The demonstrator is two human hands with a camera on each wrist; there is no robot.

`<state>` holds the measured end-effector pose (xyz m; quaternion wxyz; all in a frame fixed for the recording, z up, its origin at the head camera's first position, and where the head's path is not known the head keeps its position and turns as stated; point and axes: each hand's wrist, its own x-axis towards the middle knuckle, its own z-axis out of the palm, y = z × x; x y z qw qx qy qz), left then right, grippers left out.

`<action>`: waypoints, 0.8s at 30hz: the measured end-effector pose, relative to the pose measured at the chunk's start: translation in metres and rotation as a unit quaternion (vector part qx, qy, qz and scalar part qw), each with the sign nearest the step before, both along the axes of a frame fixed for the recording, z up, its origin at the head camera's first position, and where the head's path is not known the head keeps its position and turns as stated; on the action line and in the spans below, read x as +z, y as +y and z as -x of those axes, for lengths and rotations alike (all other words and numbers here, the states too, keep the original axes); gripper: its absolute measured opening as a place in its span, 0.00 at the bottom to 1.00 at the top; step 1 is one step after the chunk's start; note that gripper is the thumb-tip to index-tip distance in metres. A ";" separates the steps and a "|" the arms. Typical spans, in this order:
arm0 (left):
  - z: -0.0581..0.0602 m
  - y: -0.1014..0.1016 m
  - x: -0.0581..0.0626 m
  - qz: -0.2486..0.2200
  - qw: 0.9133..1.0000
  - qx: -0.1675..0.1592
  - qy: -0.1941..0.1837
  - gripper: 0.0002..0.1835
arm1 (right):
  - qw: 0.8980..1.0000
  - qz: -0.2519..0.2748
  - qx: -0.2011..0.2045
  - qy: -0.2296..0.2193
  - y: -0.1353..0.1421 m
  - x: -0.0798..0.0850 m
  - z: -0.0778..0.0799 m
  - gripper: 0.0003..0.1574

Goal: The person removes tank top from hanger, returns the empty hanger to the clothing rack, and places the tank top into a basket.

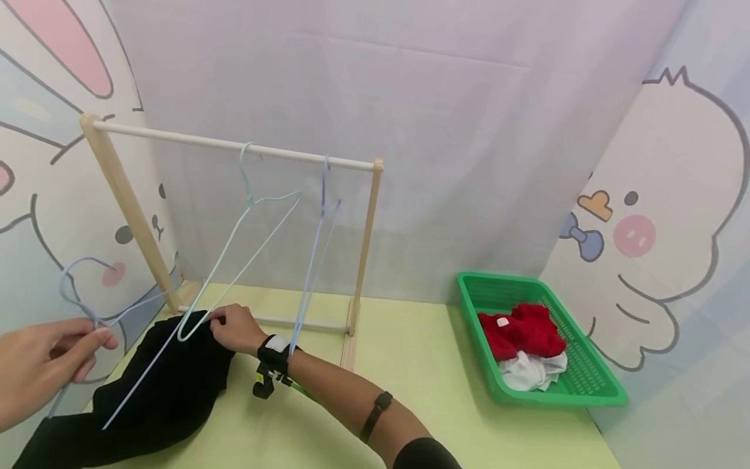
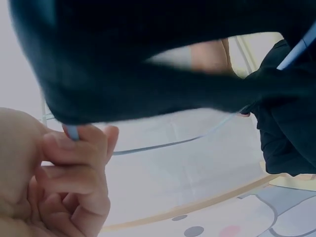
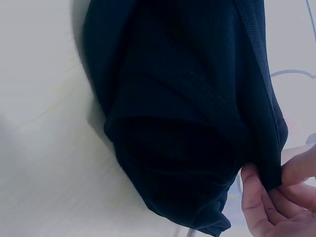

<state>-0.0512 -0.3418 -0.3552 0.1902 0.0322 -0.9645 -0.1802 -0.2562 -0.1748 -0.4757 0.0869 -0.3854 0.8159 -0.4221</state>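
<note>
My left hand (image 1: 55,365) pinches a pale blue clothes hanger (image 1: 62,281) at the neck below its hook, at the left of the head view. One arm of that hanger slants down across a black garment (image 1: 170,384); part of the hanger is hidden by the cloth. The garment is bunched over the table, with a sleeve-like part stretching to the lower left. At its far upper edge my right hand (image 1: 237,329) pinches the fabric between thumb and fingers, as the right wrist view shows, where the black garment (image 3: 173,98) hangs in folds.
On a wooden rack's rod (image 1: 187,138) hang a mint hanger (image 1: 249,203) and another pale blue hanger (image 1: 323,202), close above my right arm. A green basket (image 1: 586,384) at the right holds a red garment (image 1: 527,332) and a white cloth (image 1: 530,372). Curtains enclose the yellow table (image 1: 404,365).
</note>
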 end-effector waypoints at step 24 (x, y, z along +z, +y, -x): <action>0.013 0.002 -0.003 0.000 1.000 -0.018 0.013 0.21 | 0.994 -0.054 0.056 0.079 0.006 0.005 -0.013 0.18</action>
